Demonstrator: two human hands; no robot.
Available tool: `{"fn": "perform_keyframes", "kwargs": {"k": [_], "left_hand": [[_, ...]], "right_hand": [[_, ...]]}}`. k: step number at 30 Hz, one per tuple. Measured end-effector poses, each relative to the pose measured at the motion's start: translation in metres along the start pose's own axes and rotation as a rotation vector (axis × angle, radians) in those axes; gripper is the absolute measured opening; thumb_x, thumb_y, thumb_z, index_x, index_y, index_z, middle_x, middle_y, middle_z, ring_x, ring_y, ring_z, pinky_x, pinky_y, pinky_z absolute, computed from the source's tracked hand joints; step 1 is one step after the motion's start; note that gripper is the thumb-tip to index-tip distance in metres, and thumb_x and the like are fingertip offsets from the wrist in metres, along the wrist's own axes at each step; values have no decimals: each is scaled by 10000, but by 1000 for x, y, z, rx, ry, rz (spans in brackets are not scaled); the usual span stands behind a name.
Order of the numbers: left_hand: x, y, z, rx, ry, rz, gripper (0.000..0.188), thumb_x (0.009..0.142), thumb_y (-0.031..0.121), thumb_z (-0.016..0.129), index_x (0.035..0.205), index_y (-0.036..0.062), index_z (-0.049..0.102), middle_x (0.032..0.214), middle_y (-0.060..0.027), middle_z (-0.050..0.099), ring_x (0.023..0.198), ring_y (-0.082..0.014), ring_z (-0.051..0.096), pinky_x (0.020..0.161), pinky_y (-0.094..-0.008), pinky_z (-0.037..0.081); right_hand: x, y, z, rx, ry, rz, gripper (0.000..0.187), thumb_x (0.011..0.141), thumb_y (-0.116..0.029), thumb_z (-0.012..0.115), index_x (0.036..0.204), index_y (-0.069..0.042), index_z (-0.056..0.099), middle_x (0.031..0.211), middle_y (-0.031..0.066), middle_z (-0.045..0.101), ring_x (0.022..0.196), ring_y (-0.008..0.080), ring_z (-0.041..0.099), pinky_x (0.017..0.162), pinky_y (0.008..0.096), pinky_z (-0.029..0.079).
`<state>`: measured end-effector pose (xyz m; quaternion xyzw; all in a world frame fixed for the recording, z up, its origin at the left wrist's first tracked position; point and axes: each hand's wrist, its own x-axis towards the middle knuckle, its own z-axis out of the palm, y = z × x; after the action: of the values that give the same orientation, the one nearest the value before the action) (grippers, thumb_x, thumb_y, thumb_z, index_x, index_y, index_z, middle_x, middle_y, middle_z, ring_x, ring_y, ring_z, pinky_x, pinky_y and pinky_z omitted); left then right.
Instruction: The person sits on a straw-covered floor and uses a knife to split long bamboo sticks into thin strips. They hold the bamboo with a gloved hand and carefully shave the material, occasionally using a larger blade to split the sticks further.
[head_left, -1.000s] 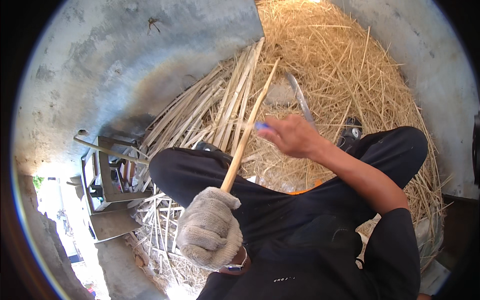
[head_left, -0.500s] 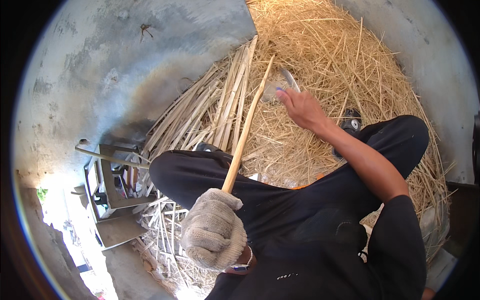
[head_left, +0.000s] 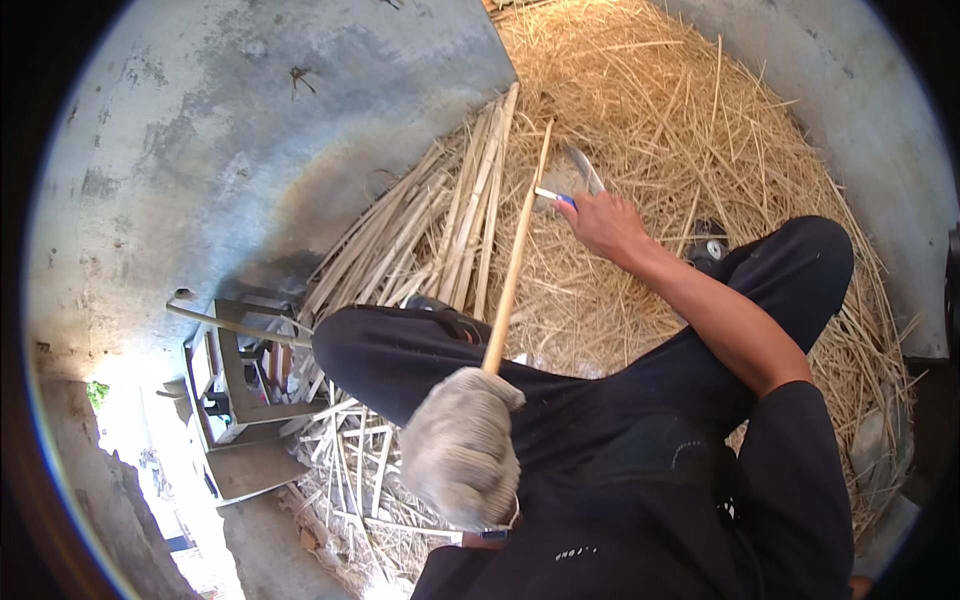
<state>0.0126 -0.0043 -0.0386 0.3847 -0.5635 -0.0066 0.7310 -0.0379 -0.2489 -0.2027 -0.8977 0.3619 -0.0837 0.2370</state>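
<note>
My left hand [head_left: 460,450], in a knitted grey-beige work glove, is closed round the lower end of a long pale stick [head_left: 516,265]. The stick slants away from me over my leg, its far end above the straw. My bare right hand [head_left: 606,224] grips a small knife [head_left: 554,194] with a blue handle. The knife's pale blade lies across the stick, at or very close to its far part. Just beyond my right hand, a curved metal blade [head_left: 585,170] shows on the straw; its other end is hidden.
Loose straw and shavings [head_left: 650,110] cover the floor ahead. Long flat strips [head_left: 465,200] lie in a pile at the left, by a grey wall [head_left: 240,170]. A small wooden frame stand [head_left: 265,410] is at my left. My crossed legs [head_left: 400,350] lie below the stick.
My left hand and the stick have shifted to the right. The knife, blurred by motion before, now shows sharply against the stick, a little lower. The view has tilted slightly.
</note>
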Motion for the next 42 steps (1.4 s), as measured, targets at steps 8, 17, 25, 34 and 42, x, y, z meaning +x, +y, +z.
{"fn": "perform_keyframes", "kwargs": {"k": [8, 17, 25, 34, 42], "left_hand": [[1, 7, 6, 74, 146, -39, 331, 856, 180, 528, 545, 143, 421, 444, -14, 367, 357, -158, 339, 420, -382, 439], [-3, 29, 13, 16, 296, -101, 376, 860, 299, 572, 544, 138, 448, 398, -12, 406, 326, -167, 417, 414, -395, 512], [-35, 68, -15, 379, 230, -425, 371, 871, 240, 556, 536, 145, 428, 412, 9, 369, 334, -150, 410, 406, -379, 504], [4, 33, -11, 53, 293, -52, 329, 627, -82, 694, 594, 124, 438, 456, -28, 433, 354, -168, 423, 421, -415, 500], [-8, 27, -22, 0, 31, -83, 520, 943, 364, 523, 489, 124, 444, 424, -22, 429, 353, -196, 448, 403, -390, 494]], "right_hand": [[-14, -35, -23, 220, -106, -249, 554, 1027, -513, 384, 944, -14, 610, 712, 248, 629, 723, 444, 643, 698, 543, 489], [-8, -25, -18, 223, -165, -262, 590, 1014, -564, 367, 965, -32, 618, 782, 256, 638, 806, 443, 643, 745, 539, 493], [54, 149, 25, -147, 3, 245, 569, 1028, -502, 351, 1137, -21, 635, 871, 198, 692, 834, 397, 678, 714, 491, 525], [34, -3, -28, 332, -152, 7, 572, 1038, -515, 324, 1200, -23, 567, 891, 237, 654, 917, 378, 660, 821, 520, 494], [-34, -65, -53, 295, -372, -387, 498, 1032, -504, 373, 1112, -69, 603, 739, 229, 631, 774, 410, 653, 730, 536, 499]]}}
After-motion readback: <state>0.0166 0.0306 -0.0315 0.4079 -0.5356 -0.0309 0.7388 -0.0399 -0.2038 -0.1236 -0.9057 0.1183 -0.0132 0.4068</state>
